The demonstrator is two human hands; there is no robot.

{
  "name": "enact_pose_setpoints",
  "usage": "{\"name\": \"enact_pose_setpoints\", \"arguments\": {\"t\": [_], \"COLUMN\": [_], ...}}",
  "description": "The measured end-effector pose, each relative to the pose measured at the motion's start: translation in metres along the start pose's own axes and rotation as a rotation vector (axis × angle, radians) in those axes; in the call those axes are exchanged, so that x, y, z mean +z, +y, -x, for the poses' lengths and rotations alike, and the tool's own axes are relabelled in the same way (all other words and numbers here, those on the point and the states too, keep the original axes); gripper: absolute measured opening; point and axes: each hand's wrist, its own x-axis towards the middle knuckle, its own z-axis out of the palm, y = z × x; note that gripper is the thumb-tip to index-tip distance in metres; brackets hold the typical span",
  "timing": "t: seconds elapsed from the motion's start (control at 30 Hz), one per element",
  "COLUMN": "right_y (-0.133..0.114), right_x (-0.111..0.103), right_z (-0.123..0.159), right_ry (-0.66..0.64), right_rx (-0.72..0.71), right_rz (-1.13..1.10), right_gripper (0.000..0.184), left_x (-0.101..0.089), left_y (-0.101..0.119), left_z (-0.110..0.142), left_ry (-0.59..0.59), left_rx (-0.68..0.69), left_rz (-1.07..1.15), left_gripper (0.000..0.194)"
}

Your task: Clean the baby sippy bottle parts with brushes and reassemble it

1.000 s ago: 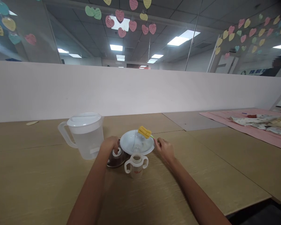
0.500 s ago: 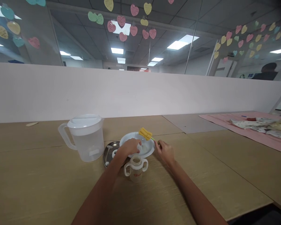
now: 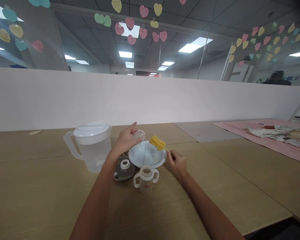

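My left hand (image 3: 125,140) is raised over the left rim of the white bowl (image 3: 137,156), thumb and fingers closed on a clear domed cap (image 3: 140,134). In my right hand (image 3: 178,163), at the bowl's right side, is a yellow sponge brush (image 3: 157,142) with a thin green handle, its head over the bowl. A small whitish piece in the bowl is too faint to name. In front of the bowl stands an uncapped baby bottle (image 3: 146,182) with two handles. A white ring collar (image 3: 125,164) lies on the round metal tray (image 3: 127,174), which my left forearm partly covers.
A lidded clear pitcher (image 3: 93,151) stands to the left. A flat tan piece (image 3: 35,132) lies far left. At the right, a pink cloth (image 3: 230,128) bears crumpled wrappings (image 3: 271,132). A low white wall (image 3: 145,100) topped with glass runs behind the table; a person shows beyond.
My left hand has risen out of the bowl up and to the left, and the clear cap now shows in it. My right hand and the brush have hardly moved.
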Motion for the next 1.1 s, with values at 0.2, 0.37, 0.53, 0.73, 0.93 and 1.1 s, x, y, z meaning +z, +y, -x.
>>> {"name": "enact_pose_setpoints", "arguments": {"t": [0.2,0.37,0.53,0.73,0.93,1.1], "right_y": [-0.003,-0.006,-0.003,-0.004,-0.002,0.002], "right_x": [-0.001,-0.002,-0.003,-0.003,0.002,0.001], "right_z": [0.004,0.004,0.003,0.004,0.004,0.001], "right_ry": [-0.016,0.022,0.076,0.068,0.103,0.147], "right_rx": [-0.138,-0.090,-0.031,-0.137,0.003,0.161], "right_rz": [-0.075,-0.153,-0.157,-0.138,-0.159,-0.108], "right_gripper": [0.034,0.030,0.031,0.030,0.032,0.039], "left_x": [0.012,0.024,0.026,0.029,0.007,-0.002], "left_y": [0.020,0.022,0.024,0.033,0.009,-0.039], "left_z": [0.005,0.007,0.011,0.015,0.003,-0.005], "left_ry": [0.034,-0.125,-0.270,-0.345,-0.221,-0.209], "left_rx": [0.066,0.079,0.103,0.149,0.086,-0.066], "left_rz": [0.356,0.259,0.170,0.111,-0.192,-0.659], "left_gripper": [0.076,0.067,0.050,0.048,0.049,0.049]}}
